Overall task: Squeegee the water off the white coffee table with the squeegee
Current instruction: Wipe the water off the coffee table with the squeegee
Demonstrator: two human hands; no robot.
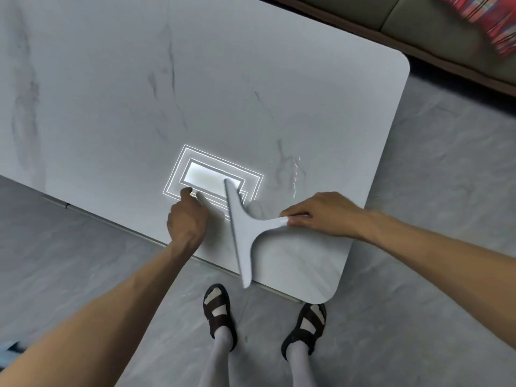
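The white coffee table point(111, 93) has a marble-veined top with rounded corners. A pale grey squeegee point(245, 230) lies over its near right part, blade running from the middle toward the near edge. My right hand point(321, 213) grips the end of the squeegee's handle. My left hand point(187, 216) rests on the tabletop just left of the blade, fingers spread and touching the surface. Small water streaks point(293, 174) glisten on the top beyond my right hand. A bright ceiling-light reflection point(206, 174) shows beside the blade's far end.
Grey tiled floor point(418, 247) surrounds the table. A sofa point(418, 20) with a red striped cushion point(488, 20) stands past the table's far right corner. My two feet in dark sandals point(220, 311) stand at the near edge.
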